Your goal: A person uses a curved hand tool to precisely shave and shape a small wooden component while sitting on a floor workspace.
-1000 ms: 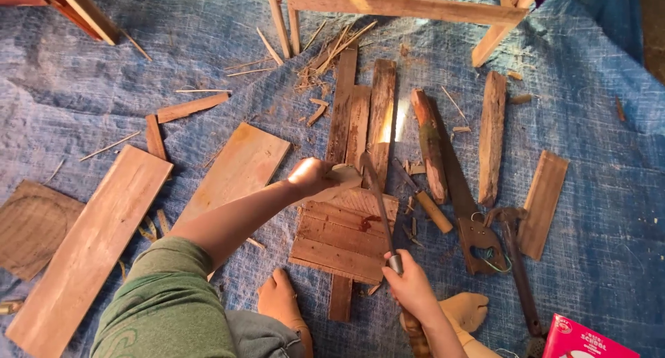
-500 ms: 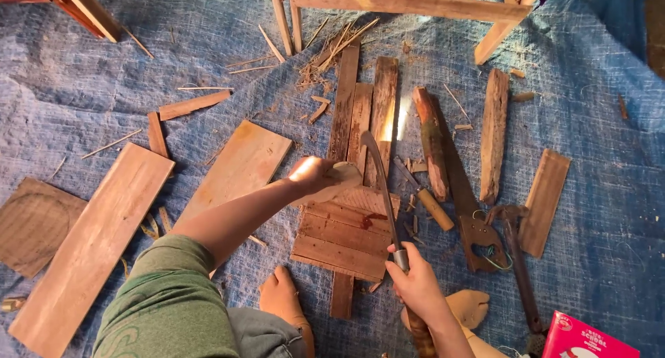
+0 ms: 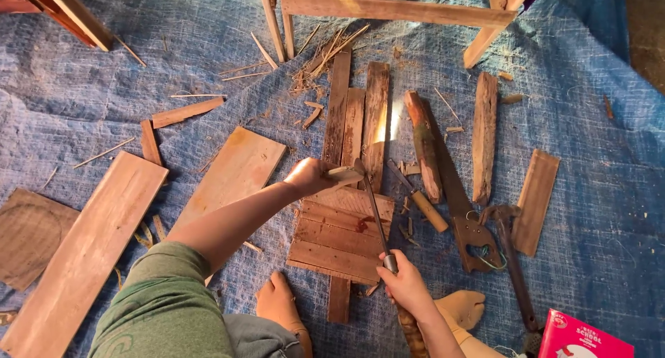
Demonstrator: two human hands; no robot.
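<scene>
Hammer (image 3: 374, 212) now lower over slat panel (image 3: 339, 237), right hand (image 3: 405, 285) gripping it, left hand (image 3: 312, 176) closed; saw (image 3: 460, 206) beside

the left hand (image 3: 309, 176) covers whatever it pinches at the hammer (image 3: 374, 212) head, too small to tell; the right hand (image 3: 405, 287) hides the handle's grip; the red box (image 3: 582, 338) and long plank (image 3: 83, 251) run off the bottom edge

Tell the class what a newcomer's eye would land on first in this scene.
At the centre, the right hand holds a hammer over a small slatted wooden panel, while the left hand steadies something at its top edge. All around, planks and splinters lie on a blue tarp, with a handsaw just right.
</scene>
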